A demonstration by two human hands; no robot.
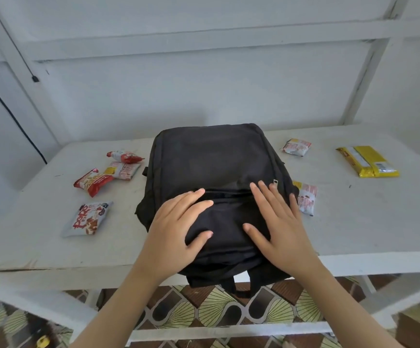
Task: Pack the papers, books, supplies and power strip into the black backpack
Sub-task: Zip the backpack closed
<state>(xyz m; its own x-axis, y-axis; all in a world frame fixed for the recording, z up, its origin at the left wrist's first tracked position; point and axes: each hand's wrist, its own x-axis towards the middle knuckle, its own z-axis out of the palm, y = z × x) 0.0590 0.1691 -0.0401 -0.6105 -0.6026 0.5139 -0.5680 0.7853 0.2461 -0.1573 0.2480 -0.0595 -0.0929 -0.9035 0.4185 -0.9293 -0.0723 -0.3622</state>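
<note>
both hands flat on black backpack point(216, 167) on worktop point(354, 222): left hand point(178, 227), right hand point(276, 222), fingers straight, spread wide

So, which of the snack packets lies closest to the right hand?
The white-and-red packet just right of the black backpack, beside the little finger of the right hand. The rest lie farther away.
</note>
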